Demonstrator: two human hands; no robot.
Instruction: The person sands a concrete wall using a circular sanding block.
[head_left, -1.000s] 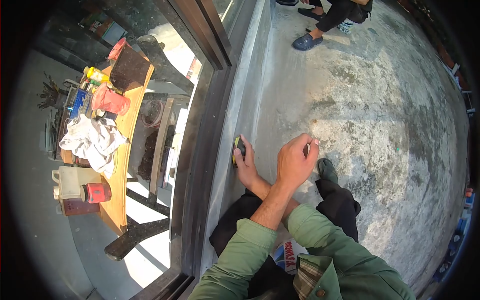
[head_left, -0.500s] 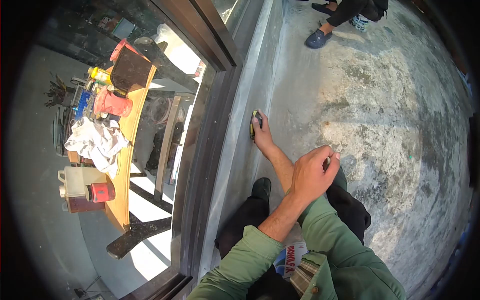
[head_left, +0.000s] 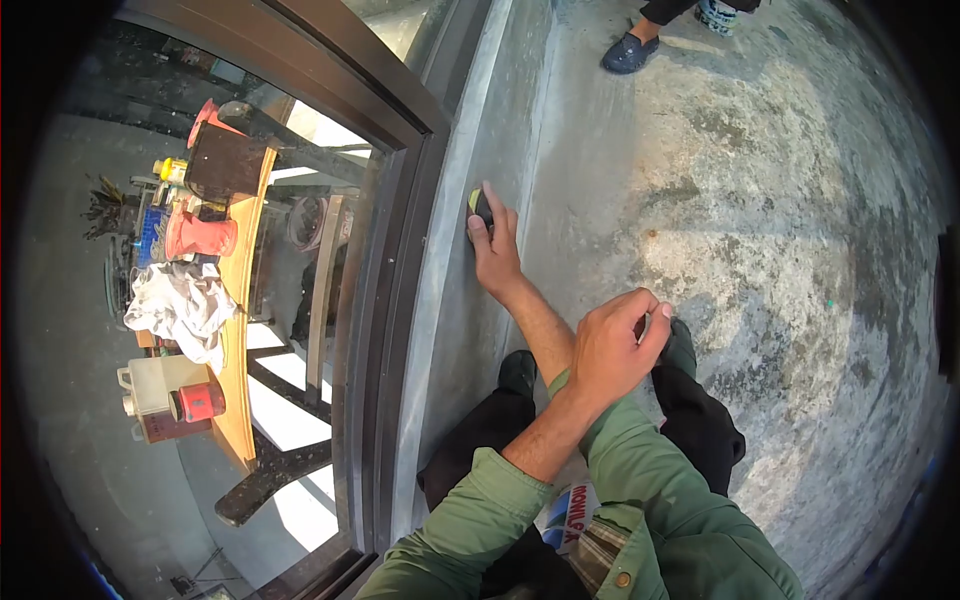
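A black-and-yellow object point(head_left: 480, 206) is grasped in the right hand point(head_left: 497, 245), its fingers wrapped about it, and is held at the grey ledge point(head_left: 505, 120) beside the dark window frame point(head_left: 395, 210). The left hand point(head_left: 612, 345) is loosely curled above the concrete floor point(head_left: 760, 290), its forearm crossed over the right one; whether anything is enclosed by its fingers cannot be told.
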